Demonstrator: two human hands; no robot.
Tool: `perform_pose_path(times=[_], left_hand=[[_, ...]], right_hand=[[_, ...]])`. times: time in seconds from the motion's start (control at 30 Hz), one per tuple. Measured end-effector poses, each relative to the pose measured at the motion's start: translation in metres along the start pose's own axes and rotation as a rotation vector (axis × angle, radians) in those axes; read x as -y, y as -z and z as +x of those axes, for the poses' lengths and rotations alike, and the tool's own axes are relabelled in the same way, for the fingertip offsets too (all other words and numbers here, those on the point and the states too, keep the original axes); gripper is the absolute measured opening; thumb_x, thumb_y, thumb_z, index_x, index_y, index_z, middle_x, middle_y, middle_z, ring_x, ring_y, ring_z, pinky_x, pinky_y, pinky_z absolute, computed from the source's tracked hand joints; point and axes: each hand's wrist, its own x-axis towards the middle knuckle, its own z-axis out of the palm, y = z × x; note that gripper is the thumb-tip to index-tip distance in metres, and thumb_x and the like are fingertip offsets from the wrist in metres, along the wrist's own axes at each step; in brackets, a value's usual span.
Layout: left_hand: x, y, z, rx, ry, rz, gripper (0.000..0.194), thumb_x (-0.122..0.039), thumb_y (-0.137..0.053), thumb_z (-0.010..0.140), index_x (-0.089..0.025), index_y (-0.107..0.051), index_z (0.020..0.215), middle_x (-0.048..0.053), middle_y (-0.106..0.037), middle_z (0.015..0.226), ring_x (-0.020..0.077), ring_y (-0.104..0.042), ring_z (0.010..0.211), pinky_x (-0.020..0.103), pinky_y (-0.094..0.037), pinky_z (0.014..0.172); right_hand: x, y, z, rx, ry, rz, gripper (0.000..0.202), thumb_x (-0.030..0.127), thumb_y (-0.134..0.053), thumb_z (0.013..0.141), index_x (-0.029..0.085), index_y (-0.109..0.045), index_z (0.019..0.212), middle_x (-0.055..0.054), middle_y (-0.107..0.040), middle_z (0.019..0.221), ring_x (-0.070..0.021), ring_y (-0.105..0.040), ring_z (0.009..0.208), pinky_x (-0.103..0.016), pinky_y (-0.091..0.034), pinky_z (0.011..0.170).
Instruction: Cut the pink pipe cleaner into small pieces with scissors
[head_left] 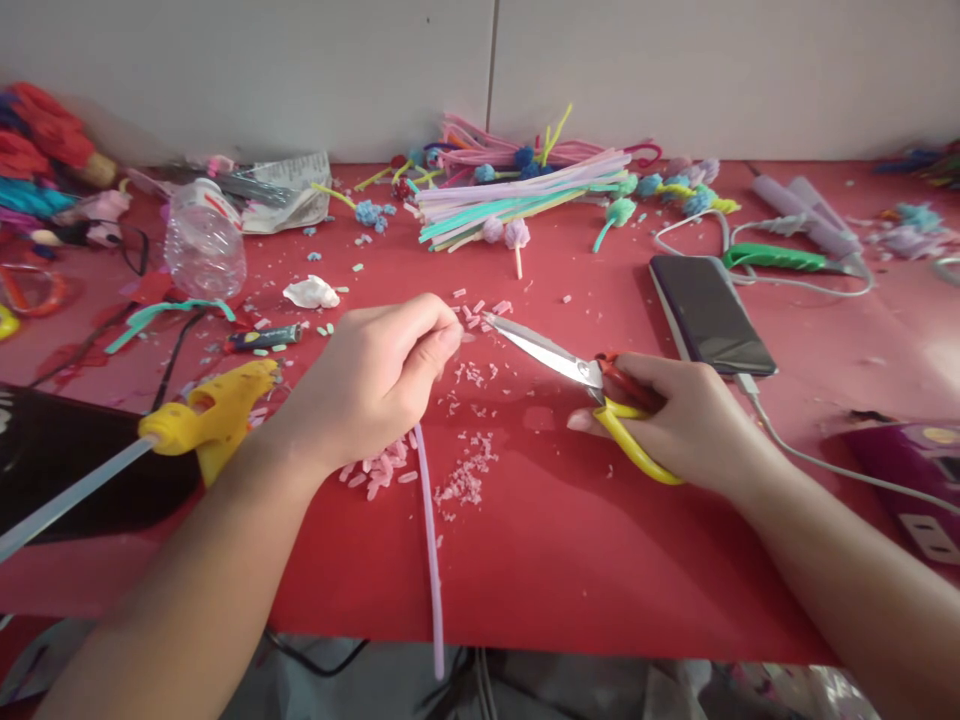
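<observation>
My left hand [390, 370] is closed around a purple pipe cleaner [429, 540], whose long end hangs down past the table's front edge. In my right hand [667, 410] are scissors [555, 355] with red and yellow handles. Their blades look closed, and the tips point left toward my left fingertips without touching them. Small pink cut pieces [382, 468] lie in a pile beneath my left hand, and more pink pieces [474, 318] sit by the scissor tips. Fine pink scraps [469, 475] are scattered between my hands.
Behind my hands lies a bundle of pipe cleaners [525, 200] with pompoms. A phone [712, 312] on a cable, a green cutter [776, 257] and a purple box [907, 470] are at right. A yellow glue gun [217, 410], a battery [264, 339] and a plastic bottle [204, 240] stand or lie left.
</observation>
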Motion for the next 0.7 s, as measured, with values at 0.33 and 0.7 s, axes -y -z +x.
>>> perform_pose_path(times=[0.33, 0.7], left_hand=[[-0.0003, -0.0001, -0.0007, -0.006, -0.025, -0.019, 0.023, -0.022, -0.053, 0.102, -0.02, -0.056, 0.079, -0.004, -0.056, 0.065, 0.0104, -0.051, 0.058, 0.026, -0.041, 0.061], [-0.0012, 0.0001, -0.0011, 0.02, 0.015, -0.036, 0.025, -0.026, -0.051, 0.103, -0.021, -0.055, 0.079, -0.003, -0.058, 0.064, 0.0122, -0.053, 0.058, 0.027, -0.042, 0.06]], right_hand=[[0.0006, -0.0009, 0.0013, -0.004, 0.014, -0.021, 0.08, 0.091, -0.074, 0.059, 0.026, -0.028, 0.062, 0.005, -0.026, 0.061, -0.0129, -0.022, 0.061, -0.029, -0.024, 0.049], [-0.0009, -0.001, 0.002, -0.002, 0.016, -0.039, 0.081, 0.09, -0.075, 0.059, 0.025, -0.027, 0.062, 0.004, -0.025, 0.062, -0.0136, -0.021, 0.062, -0.029, -0.023, 0.049]])
